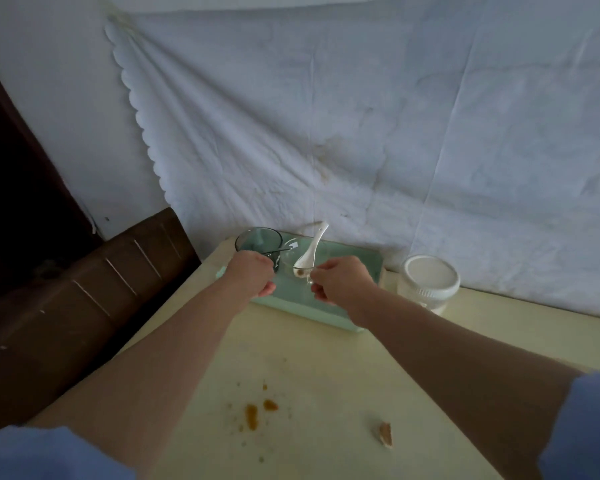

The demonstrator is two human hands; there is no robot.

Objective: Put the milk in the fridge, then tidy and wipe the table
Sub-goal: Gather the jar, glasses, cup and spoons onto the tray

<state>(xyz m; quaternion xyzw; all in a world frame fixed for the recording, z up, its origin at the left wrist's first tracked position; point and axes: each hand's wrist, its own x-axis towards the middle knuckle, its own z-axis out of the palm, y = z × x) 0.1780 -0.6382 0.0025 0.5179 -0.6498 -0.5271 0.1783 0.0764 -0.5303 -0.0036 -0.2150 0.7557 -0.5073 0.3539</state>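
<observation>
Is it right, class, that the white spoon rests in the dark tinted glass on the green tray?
No. The head view shows the white spoon resting in the clear glass bowl, beside the dark tinted glass, on the green tray.

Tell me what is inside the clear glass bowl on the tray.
A white spoon stands in the clear glass bowl, with a brown bit near its scoop. The right hand covers the bowl's near rim.

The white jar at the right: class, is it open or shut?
Shut: the white jar has its ribbed white lid seated flat on top.
</observation>
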